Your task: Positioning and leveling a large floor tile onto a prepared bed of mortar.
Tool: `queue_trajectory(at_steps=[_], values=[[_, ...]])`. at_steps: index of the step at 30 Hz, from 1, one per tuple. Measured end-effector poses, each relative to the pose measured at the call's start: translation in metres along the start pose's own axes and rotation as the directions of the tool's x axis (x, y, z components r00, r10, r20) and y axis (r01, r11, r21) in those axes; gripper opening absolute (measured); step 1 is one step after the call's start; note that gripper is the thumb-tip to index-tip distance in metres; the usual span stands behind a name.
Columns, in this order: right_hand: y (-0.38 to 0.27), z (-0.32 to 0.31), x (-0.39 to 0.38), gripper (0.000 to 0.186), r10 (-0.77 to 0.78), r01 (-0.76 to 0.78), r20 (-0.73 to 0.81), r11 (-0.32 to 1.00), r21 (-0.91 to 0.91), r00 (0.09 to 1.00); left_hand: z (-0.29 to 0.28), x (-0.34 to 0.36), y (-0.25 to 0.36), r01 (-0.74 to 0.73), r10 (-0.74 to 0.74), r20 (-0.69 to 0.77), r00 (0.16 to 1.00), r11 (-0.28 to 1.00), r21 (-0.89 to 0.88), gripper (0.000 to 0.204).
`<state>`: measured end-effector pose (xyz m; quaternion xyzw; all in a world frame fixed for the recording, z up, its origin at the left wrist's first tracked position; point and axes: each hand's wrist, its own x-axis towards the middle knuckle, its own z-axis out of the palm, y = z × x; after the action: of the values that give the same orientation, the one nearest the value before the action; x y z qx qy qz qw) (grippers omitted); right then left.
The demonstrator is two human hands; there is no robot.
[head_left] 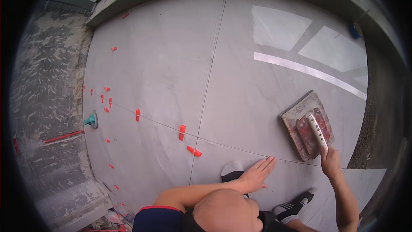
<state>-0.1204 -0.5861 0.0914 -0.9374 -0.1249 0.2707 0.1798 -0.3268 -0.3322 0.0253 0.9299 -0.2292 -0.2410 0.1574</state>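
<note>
My right hand (330, 161) is closed round the perforated metal handle of a rectangular hand float (300, 137). The float has a worn reddish block on a grey, dirt-crusted base. It lies over the large light-grey tile (257, 90), near its front right part. My left hand (257, 175) rests flat on the floor, fingers stretched out together, fingertips at the joint between the far tile and the near tile (253, 195). Left of it, an orange wedge (194, 151) sits at the crossing of the joints, with another wedge (182, 132) just beyond.
Several more orange wedges and clips, such as one wedge (137, 115), stand along the joints at left. A teal suction cup (91, 120) is at the left tile edge, beside rough bare floor (51, 81). A blue roll-like object (355, 30) sits far right. My socked foot (294, 206) is between my hands.
</note>
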Motion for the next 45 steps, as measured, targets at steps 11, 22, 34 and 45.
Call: queue_trajectory(at_steps=[11, 22, 34, 45], values=[[0.007, 0.010, 0.004, 0.054, 0.119, -0.117, 0.014, 0.988, -0.103, 0.993, -0.070, 0.030, -0.222, 0.728, -0.762, -0.510, 0.399, 0.601, -0.330, 0.083], [-0.013, 0.001, 0.003, 0.053, 0.188, -0.187, 0.069, 0.982, -0.016, 0.980, -0.051, 0.041, -0.186, 0.780, -0.826, -0.475, 0.304, 0.502, -0.373, 0.089], [-0.101, -0.031, 0.019, 0.047, -0.047, 0.083, -0.142, 0.961, 0.262, 0.989, -0.039, 0.029, -0.174, 0.776, -0.842, -0.493, 0.222, 0.458, -0.434, 0.085], [-0.119, 0.039, 0.062, 0.071, 0.041, -0.111, 0.237, 0.951, 0.288, 0.971, -0.051, 0.035, -0.188, 0.764, -0.797, -0.562, 0.219, 0.498, -0.410, 0.074]])
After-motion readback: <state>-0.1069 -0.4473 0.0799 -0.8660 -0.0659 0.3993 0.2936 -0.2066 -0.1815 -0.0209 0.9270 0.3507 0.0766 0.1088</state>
